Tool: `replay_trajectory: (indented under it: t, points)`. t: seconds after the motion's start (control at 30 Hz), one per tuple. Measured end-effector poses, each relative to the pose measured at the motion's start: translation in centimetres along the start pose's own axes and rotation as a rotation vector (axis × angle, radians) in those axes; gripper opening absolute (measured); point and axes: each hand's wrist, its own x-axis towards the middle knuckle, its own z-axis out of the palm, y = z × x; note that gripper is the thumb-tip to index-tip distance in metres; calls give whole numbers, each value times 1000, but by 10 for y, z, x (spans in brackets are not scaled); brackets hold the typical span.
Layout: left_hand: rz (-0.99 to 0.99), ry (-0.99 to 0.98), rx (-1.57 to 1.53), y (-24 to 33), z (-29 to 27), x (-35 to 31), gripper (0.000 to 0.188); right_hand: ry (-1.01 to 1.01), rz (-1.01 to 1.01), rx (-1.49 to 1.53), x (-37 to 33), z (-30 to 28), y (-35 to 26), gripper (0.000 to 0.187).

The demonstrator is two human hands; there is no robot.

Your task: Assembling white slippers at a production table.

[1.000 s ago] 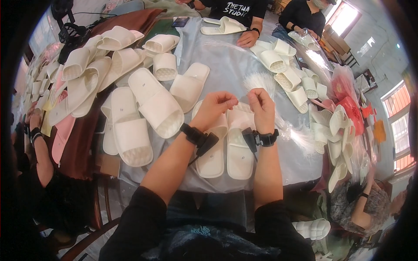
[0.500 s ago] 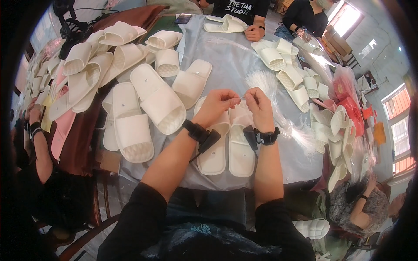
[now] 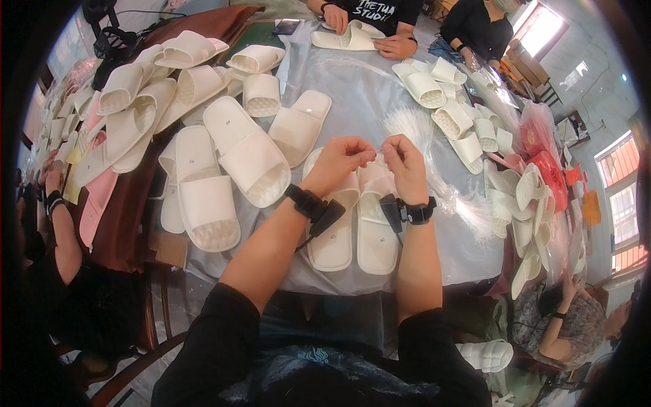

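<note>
Over the toe ends of a pair of cream slippers, the left slipper [image 3: 330, 247] and the right slipper [image 3: 378, 244], my two hands meet close together. My left hand [image 3: 339, 163] pinches with thumb and forefinger, and my right hand [image 3: 405, 166] pinches just beside it. Whatever lies between the fingertips is too fine to make out. The pair lies side by side on the grey sheet, heels toward me, its straps partly hidden by my hands. Just right of my right hand spreads a bundle of clear thin strands [image 3: 468, 210].
Loose cream slippers [image 3: 247, 152] lie to my left, beside a larger heap [image 3: 142, 112]. More slippers [image 3: 451, 119] line the right side, near red plastic bags [image 3: 546, 173]. Across the grey-covered table [image 3: 352, 78], a person's hands hold a slipper [image 3: 349, 37]. Others work at both sides.
My hands stay almost in place, still pinched together. Across the table, the other person's second hand has come onto the slipper, which has shifted slightly left.
</note>
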Motion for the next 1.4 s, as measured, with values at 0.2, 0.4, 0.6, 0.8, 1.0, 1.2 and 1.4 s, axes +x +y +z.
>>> replay_trajectory:
  t: [0.2,0.4,0.6,0.8,1.0,1.2,1.4]
  points:
    - [3,22,-13,3,2,0,14,-24,32,41,-1,0,-5,10]
    - [47,28,49,-4,2,3,13,-27,54,82,-3,4,-3,8]
    - [14,69,148,-4,3,2,11,-6,77,-59,-5,7,-11,8]
    - [-11,97,195,3,8,-1,12,19,159,75,-6,8,-9,9]
    - [-30,135,-2,-3,6,-1,9,97,141,120,-7,14,-6,10]
    - [-16,123,95,-8,2,-1,7,-1,113,110,-6,14,2,10]
    - [0,126,101,-4,7,1,4,-21,136,99,-3,11,2,10]
